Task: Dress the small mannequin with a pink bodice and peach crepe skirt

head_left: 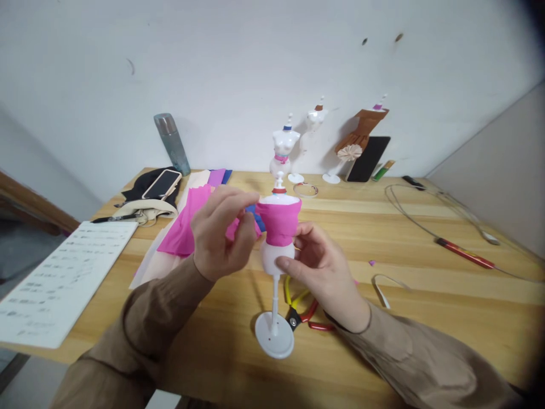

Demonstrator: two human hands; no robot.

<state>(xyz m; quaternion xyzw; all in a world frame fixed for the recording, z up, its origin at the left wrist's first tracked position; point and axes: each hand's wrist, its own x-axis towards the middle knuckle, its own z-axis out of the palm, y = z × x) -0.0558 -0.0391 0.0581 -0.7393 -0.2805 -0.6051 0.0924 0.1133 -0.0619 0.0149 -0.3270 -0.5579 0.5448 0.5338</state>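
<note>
A small white mannequin (276, 258) on a thin post with a round base (275, 342) stands on the wooden table (426, 284) in front of me. A strip of pink cloth (279, 222) is wrapped round its chest. My left hand (221, 233) pinches the pink cloth at the mannequin's left side, fingers closed. My right hand (321, 270) grips the mannequin's white hip from the right, thumb pressed on the front.
Pliers with red and yellow handles (304, 309) lie behind the base. Pink and other cloth sheets (183, 227), a phone (162, 183), a bottle (172, 142) and a printed sheet (59, 278) are at left. Three more mannequins (283, 150) stand at the back; a cable (426, 218) and red pen (464, 254) lie at right.
</note>
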